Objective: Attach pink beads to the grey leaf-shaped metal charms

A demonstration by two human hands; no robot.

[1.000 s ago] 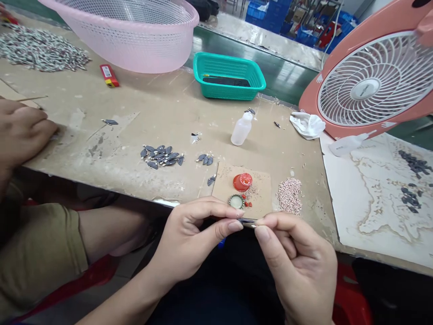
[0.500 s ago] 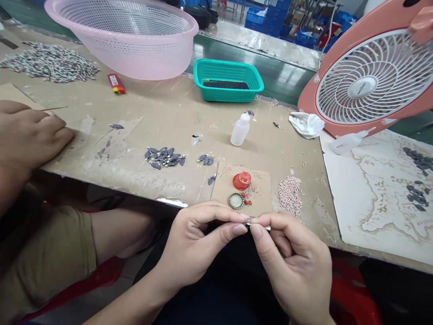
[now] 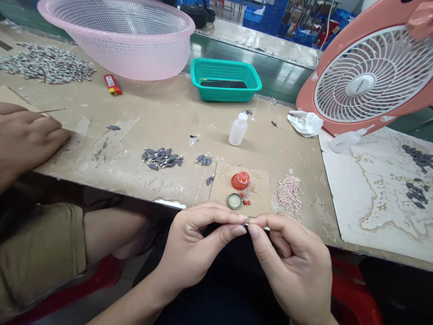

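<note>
My left hand (image 3: pixel 196 243) and my right hand (image 3: pixel 294 266) meet over my lap, just in front of the table edge. Both pinch a small dark metal piece (image 3: pixel 246 224) between thumb and forefinger; a thin silvery pin (image 3: pixel 266 229) sticks out to the right of it. Just beyond my fingers, on a cardboard square (image 3: pixel 260 189), lie a bottle cap (image 3: pixel 235 201), a red cap (image 3: pixel 240 180) and a few red beads. A heap of pinkish beads (image 3: pixel 288 193) sits to the right. Dark leaf-shaped pieces (image 3: pixel 162 157) lie in a cluster to the left.
Another person's hand (image 3: pixel 27 135) rests on the table at the far left, their leg below. Further back are a pink basket (image 3: pixel 122 31), a teal basket (image 3: pixel 225 79), a small glue bottle (image 3: pixel 237 128), a red lighter (image 3: pixel 112 84), a pink fan (image 3: pixel 368 76) and a white cloth (image 3: pixel 304 123).
My fingertips have closed together, so the dark piece is now mostly covered. The view shifted slightly; the other person's hand moved a little on the table.
</note>
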